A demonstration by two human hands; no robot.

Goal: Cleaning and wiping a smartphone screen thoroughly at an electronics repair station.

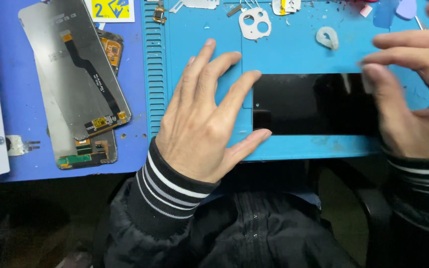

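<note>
The left hand (199, 119) is lying flat with fingers spread, released, two fingertips bracing the left end of the black phone (314, 104) lying on the blue mat (294, 54). The right hand (413, 94) is blurring at the phone's right end, fingers curled; whether they are pinching anything cannot be told. With only fingertips steadying it, the phone is likely to skid on the mat, and loose white parts (254, 22) nearby are risking a knock.

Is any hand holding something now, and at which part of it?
Neither hand lifts anything. The left hand steadies the black phone on the blue mat, fingertips at its left end. The blurred right hand covers its right end.
</note>
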